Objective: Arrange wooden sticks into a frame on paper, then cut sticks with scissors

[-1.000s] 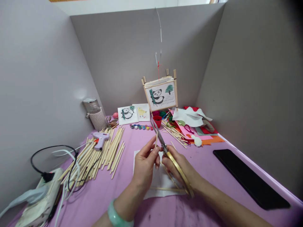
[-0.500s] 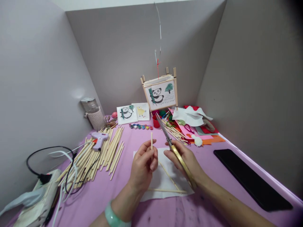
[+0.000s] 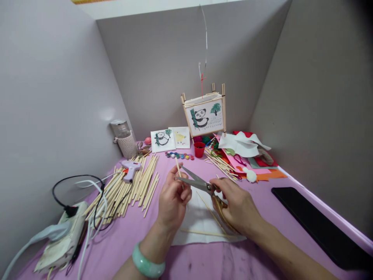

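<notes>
My left hand is closed around a thin wooden stick, whose top end pokes up above the fingers. My right hand grips the gold-handled scissors by the handles. The blades are spread, their tips pointing left at the stick, one on either side of it. Whether the blades touch the wood I cannot tell. Beneath both hands lies a white sheet on the purple tabletop, with two more sticks on it, set at an angle to each other.
On the left lie a pile of sticks, a glue gun and a power strip with cables. A panda lantern hangs at the back. Paint pots, a red cup, felt sheets and a black slab are around.
The scissors have swung from pointing up and away to pointing left, and their blades have opened around the stick. The stick now tilts left. The view has shifted slightly.
</notes>
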`<state>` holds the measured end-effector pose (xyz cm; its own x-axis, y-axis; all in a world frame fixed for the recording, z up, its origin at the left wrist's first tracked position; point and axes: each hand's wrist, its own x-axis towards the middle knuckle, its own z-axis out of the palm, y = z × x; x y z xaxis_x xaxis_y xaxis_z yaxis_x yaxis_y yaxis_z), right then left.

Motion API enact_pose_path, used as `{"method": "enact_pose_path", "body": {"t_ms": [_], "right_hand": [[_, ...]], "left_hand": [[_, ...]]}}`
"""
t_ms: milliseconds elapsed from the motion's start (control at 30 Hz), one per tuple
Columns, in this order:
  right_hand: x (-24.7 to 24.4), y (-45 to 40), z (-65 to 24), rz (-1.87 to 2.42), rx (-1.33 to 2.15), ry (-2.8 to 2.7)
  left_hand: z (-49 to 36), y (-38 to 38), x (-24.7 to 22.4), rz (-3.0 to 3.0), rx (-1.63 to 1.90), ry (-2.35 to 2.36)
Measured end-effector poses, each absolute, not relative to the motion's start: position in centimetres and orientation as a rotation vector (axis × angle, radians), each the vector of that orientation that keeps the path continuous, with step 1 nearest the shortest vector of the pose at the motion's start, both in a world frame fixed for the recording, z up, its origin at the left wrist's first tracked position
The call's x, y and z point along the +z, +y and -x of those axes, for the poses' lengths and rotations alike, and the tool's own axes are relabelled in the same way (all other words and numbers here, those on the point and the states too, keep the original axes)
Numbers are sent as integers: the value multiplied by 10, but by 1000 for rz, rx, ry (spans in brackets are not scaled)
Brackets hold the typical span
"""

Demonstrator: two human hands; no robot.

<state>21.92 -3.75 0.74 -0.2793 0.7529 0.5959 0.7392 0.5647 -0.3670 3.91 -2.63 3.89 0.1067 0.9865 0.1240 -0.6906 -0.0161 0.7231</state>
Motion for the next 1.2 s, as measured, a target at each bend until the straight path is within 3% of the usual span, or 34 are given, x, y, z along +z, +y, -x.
{"method": "enact_pose_path", "body": {"t_ms": [867,1200], "right_hand": [[-7,-36,-221,1147,-189,-2053],[-8,-35,-220,1142,-88,-2018]], "left_hand": [[-33,-21,37,-858,1498,407],[-31,-18,31,-907,1477,415]]}}
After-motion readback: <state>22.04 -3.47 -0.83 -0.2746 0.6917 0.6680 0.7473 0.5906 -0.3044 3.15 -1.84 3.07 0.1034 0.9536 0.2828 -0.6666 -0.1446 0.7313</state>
